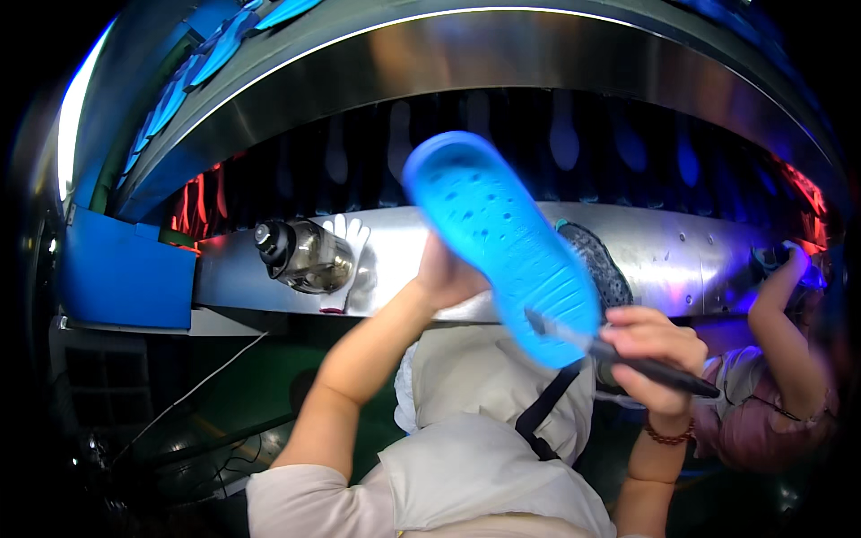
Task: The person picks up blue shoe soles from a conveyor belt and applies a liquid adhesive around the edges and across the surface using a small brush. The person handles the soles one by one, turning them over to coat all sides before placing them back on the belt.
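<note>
Blue clog [507, 229] up in the air, right at the near edge of the metal desk [395, 260]!
Here's the left hand [448, 276] gripping the clog's side, fingertips hidden behind it; the right hand [655, 354] pinches a black-handled tool [668, 375], blurred tip over the clog's lower end, contact unclear. Beyond: a dark perforated shoe piece [604, 260], partly hidden, and left, a translucent bottle [316, 257] overlapping a white glove [350, 240].

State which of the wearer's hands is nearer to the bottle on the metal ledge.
Left. The left hand, holding the blue clog, is right of the bottle, apart from it; the right hand, gripping the black-handled tool, is farther right and lower in view.
</note>
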`<state>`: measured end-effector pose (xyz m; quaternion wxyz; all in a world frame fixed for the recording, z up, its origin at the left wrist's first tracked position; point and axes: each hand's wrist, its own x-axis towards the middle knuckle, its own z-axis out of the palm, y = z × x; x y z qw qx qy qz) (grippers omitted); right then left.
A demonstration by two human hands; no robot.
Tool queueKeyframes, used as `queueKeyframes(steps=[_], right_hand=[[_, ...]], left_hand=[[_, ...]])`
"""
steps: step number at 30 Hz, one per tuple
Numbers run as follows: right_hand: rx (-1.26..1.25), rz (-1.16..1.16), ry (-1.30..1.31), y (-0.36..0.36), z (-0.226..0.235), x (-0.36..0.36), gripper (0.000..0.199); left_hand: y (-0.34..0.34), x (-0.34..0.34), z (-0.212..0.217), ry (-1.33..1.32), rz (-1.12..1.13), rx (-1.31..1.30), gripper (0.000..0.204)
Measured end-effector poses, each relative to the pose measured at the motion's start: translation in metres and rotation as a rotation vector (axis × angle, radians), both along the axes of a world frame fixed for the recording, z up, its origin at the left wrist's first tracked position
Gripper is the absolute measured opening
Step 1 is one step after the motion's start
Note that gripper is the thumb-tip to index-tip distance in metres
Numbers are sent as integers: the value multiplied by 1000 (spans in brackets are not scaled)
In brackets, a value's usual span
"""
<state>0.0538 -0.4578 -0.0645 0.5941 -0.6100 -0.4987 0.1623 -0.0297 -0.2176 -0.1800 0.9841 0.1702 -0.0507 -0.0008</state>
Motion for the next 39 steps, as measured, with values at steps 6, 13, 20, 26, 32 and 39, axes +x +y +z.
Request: queueKeyframes(steps=[6,13,20,26,32,39], right_hand=[[-135,-269,140,29,-50,13,18],[-217,145,-402,21,-15,-31,14],[-118,0,-308,41,-1,-7,18],[-145,-83,-176,16,-7,5,20],[-56,369,-6,6,-8,5,22],[189,-114,652,18,-29,-19,21]], left_hand=[[-52,22,-3,234,-14,-37,92],[-27,9,1,211,171,-50,91],[-47,13,34,49,138,-168,84],[-33,10,48,130,260,-167,86],[-25,10,61,52,223,-97,88],[-66,-7,71,53,292,-172,74]])
